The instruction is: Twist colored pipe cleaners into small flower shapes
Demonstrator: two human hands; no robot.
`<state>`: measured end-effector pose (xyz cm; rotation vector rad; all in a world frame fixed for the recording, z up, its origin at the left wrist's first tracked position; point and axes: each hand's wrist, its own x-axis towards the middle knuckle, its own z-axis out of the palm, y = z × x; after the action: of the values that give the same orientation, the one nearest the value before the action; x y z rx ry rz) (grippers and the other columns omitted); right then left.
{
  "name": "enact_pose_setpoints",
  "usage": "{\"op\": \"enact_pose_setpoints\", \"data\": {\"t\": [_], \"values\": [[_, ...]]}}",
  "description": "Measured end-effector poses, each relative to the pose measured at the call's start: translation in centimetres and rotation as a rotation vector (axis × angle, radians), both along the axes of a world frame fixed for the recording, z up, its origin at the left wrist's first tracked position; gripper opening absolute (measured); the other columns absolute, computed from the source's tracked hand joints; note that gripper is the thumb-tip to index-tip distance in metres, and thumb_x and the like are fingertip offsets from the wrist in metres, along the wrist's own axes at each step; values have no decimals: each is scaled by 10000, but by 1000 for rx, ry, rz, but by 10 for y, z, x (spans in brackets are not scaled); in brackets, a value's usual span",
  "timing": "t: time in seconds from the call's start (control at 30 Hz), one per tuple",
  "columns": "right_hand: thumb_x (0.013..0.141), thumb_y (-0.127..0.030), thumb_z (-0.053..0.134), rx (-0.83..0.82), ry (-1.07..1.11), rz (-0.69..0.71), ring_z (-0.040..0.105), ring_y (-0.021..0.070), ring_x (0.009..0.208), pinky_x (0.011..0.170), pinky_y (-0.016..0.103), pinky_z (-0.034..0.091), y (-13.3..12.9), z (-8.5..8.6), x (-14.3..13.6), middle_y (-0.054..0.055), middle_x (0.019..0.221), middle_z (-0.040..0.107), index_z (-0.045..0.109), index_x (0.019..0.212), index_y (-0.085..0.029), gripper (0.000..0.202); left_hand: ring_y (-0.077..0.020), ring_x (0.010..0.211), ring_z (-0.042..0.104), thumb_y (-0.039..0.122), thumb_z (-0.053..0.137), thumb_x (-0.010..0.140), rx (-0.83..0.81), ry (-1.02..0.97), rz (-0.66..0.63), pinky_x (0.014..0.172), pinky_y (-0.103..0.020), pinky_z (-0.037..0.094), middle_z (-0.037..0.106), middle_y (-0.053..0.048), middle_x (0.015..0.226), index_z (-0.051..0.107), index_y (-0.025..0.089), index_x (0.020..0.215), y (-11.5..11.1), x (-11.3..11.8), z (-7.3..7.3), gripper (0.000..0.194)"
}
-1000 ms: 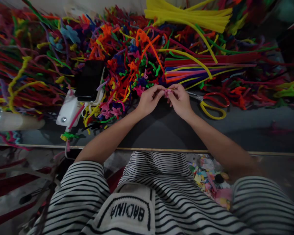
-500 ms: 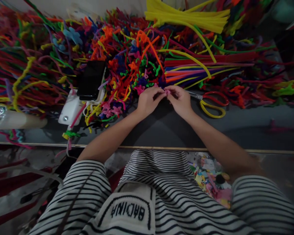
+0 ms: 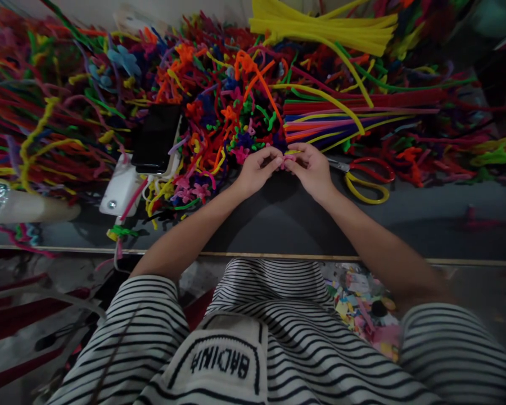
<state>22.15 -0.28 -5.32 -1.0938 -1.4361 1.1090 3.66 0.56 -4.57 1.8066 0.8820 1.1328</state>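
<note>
The person's left hand (image 3: 255,171) and right hand (image 3: 314,169) met at the fingertips, both pinching a small pink fuzzy piece (image 3: 287,162) between thumbs and fingers. The piece lay to the left of the metal scissors with one red and one yellow loop handle (image 3: 348,169), and its exact shape was hidden by the fingers. The right hand was nearer the scissors, just beside the blades, whose tips it concealed. Beneath the scissors extended a dark grey flat tabletop (image 3: 274,230). Directly beyond the scissors lay a bundle of straight, multicoloured fuzzy stems (image 3: 320,119); farther beyond, a thick bundle of yellow fuzzy stems (image 3: 354,32). To the left of the scissors, past both hands, were several pink fuzzy flower shapes (image 3: 201,192) and, well apart, a black rectangular phone (image 3: 157,138). A tangled, many-coloured heap of bent fuzzy stems (image 3: 211,67) spread beyond and left of the scissors.
</note>
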Motion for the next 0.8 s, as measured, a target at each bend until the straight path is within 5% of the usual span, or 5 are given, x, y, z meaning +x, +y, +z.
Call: {"op": "enact_pose_setpoints", "data": {"t": [0.17, 0.3, 0.53, 0.8], "values": [[769, -797, 763, 3, 20, -59, 729, 196, 782, 614, 324, 603, 0, 4, 0, 41, 932, 765, 679, 1067, -259, 620, -139, 843, 689, 703, 610, 970, 7, 52, 90, 727, -260, 540, 757, -61, 943, 706, 189, 985, -7, 4, 2, 523], [881, -684, 715, 117, -94, -110, 738, 213, 853, 708, 361, 621, -9, 11, -2, 54, 970, 779, 752, 977, -245, 452, -146, 895, 707, 581, 663, 982, 64, 159, 204, 656, -229, 502, 780, -63, 1027, 734, 194, 1083, -17, 5, 9, 406], [916, -731, 660, 170, -152, -102, 742, 228, 846, 707, 373, 610, -15, 15, -2, 64, 940, 779, 836, 977, -254, 512, -146, 816, 701, 474, 688, 991, 105, 156, 297, 737, -272, 543, 799, -45, 935, 765, 193, 944, -13, 4, 1, 295], [845, -860, 628, 136, -146, -68, 730, 226, 848, 698, 369, 629, -11, 12, -3, 63, 905, 755, 820, 984, -254, 651, -139, 773, 646, 725, 518, 1004, 88, 134, 159, 672, -268, 502, 724, -40, 852, 689, 198, 903, -9, 2, 5, 563]]}}
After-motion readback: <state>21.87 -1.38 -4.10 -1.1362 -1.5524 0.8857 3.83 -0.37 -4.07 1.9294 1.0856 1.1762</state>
